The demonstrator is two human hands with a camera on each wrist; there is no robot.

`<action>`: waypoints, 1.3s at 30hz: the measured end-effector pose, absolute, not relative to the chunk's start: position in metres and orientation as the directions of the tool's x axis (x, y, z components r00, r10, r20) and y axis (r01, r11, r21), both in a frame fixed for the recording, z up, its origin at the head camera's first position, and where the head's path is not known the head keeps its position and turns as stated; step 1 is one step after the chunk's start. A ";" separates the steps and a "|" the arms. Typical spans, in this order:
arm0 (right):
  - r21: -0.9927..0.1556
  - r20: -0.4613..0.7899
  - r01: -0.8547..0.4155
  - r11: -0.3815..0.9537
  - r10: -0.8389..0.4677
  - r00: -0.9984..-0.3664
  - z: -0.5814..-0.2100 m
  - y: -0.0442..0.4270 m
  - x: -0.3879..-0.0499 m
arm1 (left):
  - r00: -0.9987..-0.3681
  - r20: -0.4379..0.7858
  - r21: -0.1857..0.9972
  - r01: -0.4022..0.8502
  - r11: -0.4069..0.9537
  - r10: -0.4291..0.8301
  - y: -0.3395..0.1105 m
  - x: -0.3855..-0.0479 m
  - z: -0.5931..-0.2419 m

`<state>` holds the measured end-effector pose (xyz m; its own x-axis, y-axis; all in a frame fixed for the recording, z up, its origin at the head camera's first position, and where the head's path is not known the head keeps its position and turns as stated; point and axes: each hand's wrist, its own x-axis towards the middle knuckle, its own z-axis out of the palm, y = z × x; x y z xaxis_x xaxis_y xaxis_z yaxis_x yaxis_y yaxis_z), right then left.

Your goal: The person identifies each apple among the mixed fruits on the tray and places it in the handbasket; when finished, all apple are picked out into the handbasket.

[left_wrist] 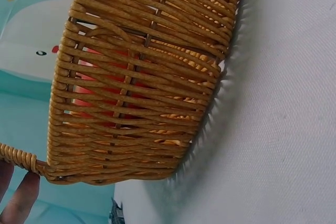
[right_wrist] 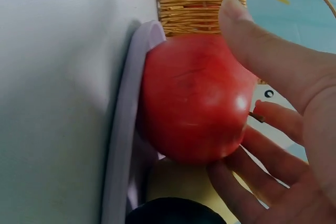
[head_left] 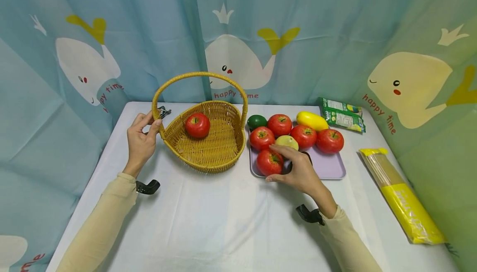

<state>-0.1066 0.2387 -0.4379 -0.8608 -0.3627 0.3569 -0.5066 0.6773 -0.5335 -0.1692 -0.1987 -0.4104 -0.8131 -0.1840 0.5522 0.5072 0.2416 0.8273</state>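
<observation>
A wicker basket (head_left: 208, 156) with a tall handle stands at the left centre, one red apple (head_left: 198, 125) inside. My left hand (head_left: 142, 141) pinches the base of its handle between thumb and fingers. On the lilac tray (head_left: 328, 168), my right hand (head_left: 298, 170) has thumb and fingers curved round the front-left red apple (head_left: 270, 162). In the right wrist view this apple (right_wrist: 194, 98) lies against the tray's rim (right_wrist: 123, 129), thumb on one side and fingers on the other. The left wrist view shows the basket's woven side (left_wrist: 131, 87) and my fingertips (left_wrist: 21, 198).
More red apples (head_left: 329, 141), a yellow fruit (head_left: 312, 121), a green fruit (head_left: 257, 121) and a pale round one (head_left: 287, 142) crowd the tray. Green packets (head_left: 342, 114) lie behind it; a yellow noodle packet (head_left: 404, 197) lies at right. A small dark item (head_left: 164, 112) is behind my left hand.
</observation>
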 end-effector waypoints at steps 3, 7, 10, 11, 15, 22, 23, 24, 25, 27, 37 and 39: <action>-0.522 0.369 -0.516 0.680 -0.366 -0.855 -0.440 0.238 -0.107 | -0.818 0.545 0.832 0.500 0.239 -0.187 -0.199 -0.169 -0.411; -0.511 0.378 -0.518 0.686 -0.362 -0.852 -0.441 0.237 -0.107 | -0.822 0.538 0.837 0.494 0.235 -0.188 -0.199 -0.170 -0.412; -0.499 0.386 -0.525 0.690 -0.365 -0.847 -0.443 0.236 -0.107 | -0.820 0.540 0.837 0.499 0.227 -0.188 -0.198 -0.170 -0.412; -0.495 0.387 -0.527 0.691 -0.368 -0.845 -0.444 0.236 -0.108 | -0.820 0.542 0.836 0.501 0.224 -0.187 -0.199 -0.170 -0.412; -0.471 0.395 -0.537 0.700 -0.377 -0.838 -0.446 0.235 -0.108 | -0.814 0.551 0.830 0.512 0.220 -0.185 -0.199 -0.170 -0.413; -0.453 0.382 -0.519 0.725 -0.368 -0.848 -0.446 0.233 -0.107 | -0.813 0.553 0.828 0.514 0.224 -0.183 -0.199 -0.169 -0.412; -0.448 0.379 -0.515 0.731 -0.366 -0.850 -0.447 0.232 -0.107 | -0.813 0.552 0.829 0.512 0.223 -0.184 -0.199 -0.169 -0.411; -0.442 0.376 -0.511 0.737 -0.364 -0.852 -0.447 0.232 -0.106 | -0.814 0.551 0.830 0.512 0.222 -0.184 -0.199 -0.169 -0.411; -0.438 0.372 -0.505 0.743 -0.361 -0.855 -0.447 0.231 -0.106 | -0.814 0.550 0.830 0.511 0.223 -0.184 -0.199 -0.169 -0.411; -0.429 0.369 -0.497 0.754 -0.356 -0.859 -0.447 0.230 -0.106 | -0.815 0.549 0.831 0.509 0.225 -0.185 -0.200 -0.171 -0.414; -0.433 0.334 -0.472 0.768 -0.350 -0.875 -0.447 0.226 -0.106 | -0.826 0.526 0.843 0.475 0.250 -0.203 -0.210 -0.187 -0.437; -0.433 0.329 -0.470 0.769 -0.350 -0.877 -0.447 0.225 -0.106 | -0.826 0.526 0.844 0.477 0.246 -0.204 -0.210 -0.187 -0.438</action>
